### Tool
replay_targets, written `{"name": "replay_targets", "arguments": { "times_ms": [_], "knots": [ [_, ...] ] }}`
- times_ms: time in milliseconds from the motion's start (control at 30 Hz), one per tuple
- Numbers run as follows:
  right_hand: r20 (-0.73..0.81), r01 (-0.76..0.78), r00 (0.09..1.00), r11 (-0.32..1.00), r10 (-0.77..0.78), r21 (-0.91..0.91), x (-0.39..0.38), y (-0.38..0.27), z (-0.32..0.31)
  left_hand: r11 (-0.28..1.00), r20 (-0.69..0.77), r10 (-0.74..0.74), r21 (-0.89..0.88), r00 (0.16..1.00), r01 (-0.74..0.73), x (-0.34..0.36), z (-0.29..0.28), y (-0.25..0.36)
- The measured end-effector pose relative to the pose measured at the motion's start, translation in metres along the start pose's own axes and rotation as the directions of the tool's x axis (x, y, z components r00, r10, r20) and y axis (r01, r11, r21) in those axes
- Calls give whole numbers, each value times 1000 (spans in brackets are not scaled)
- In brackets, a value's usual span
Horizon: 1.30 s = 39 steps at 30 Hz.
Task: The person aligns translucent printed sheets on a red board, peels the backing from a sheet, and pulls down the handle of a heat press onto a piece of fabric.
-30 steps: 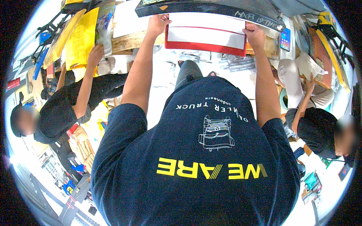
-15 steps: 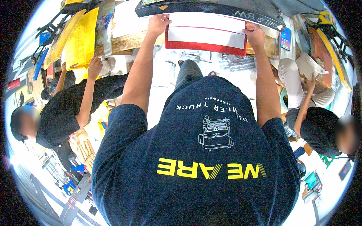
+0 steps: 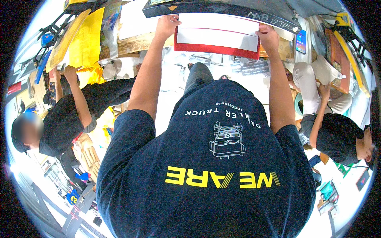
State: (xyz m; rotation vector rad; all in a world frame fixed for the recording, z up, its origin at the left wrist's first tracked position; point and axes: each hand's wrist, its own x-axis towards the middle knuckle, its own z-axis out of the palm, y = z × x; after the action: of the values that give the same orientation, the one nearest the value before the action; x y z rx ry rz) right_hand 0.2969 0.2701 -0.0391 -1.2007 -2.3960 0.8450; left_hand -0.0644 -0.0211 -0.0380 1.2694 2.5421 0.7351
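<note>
A white sheet with a red border (image 3: 217, 36) lies level in front of me, its far edge against a long black bar (image 3: 222, 15) with handwriting on it. At the sheet's far left corner is my left hand (image 3: 166, 27), fingers curled and closed on the edge beside the bar. My right hand (image 3: 268, 37) pinches the opposite corner just under the bar. The sheet's far edge is hidden by the bar. A thin dark line crosses the white face, and its widest red strip runs along the side nearest me.
A wooden table edge (image 3: 137, 43) runs behind the sheet. To the right lies a phone with a lit screen (image 3: 301, 41). A person in black (image 3: 63, 123) works at the left by yellow sheets (image 3: 85, 39); another person (image 3: 333, 135) sits at the right. Plastic scraps (image 3: 250, 65) cover the floor below.
My hands and the red-bordered sheet stay in place. The left co-worker's hands have moved left and down along the yellow sheets. The right co-worker's head has turned and the hand shifted slightly.
</note>
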Motion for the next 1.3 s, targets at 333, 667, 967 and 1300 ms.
{"name": "replay_targets", "arguments": {
  "times_ms": [333, 667, 967, 1300],
  "knots": [
    [-24, 7, 1000, 999, -6, 39, -1, 7, 3, 1000, -7, -13, 15, 1000, 13, -3, -2, 9],
    [-26, 412, 890, 828, -455, -380, -17, -30, 1, 990, -155, 103, 110, 983, -86, -23, 13, 60],
    [206, 539, 840, 726, -502, -427, -56, -60, 52, 875, 47, 386, 298, 921, -382, -50, 63, 79],
    [195, 595, 801, 714, -566, -370, -50, -47, 41, 893, 70, 404, 189, 912, -409, -49, 60, 70]
  ]
}}
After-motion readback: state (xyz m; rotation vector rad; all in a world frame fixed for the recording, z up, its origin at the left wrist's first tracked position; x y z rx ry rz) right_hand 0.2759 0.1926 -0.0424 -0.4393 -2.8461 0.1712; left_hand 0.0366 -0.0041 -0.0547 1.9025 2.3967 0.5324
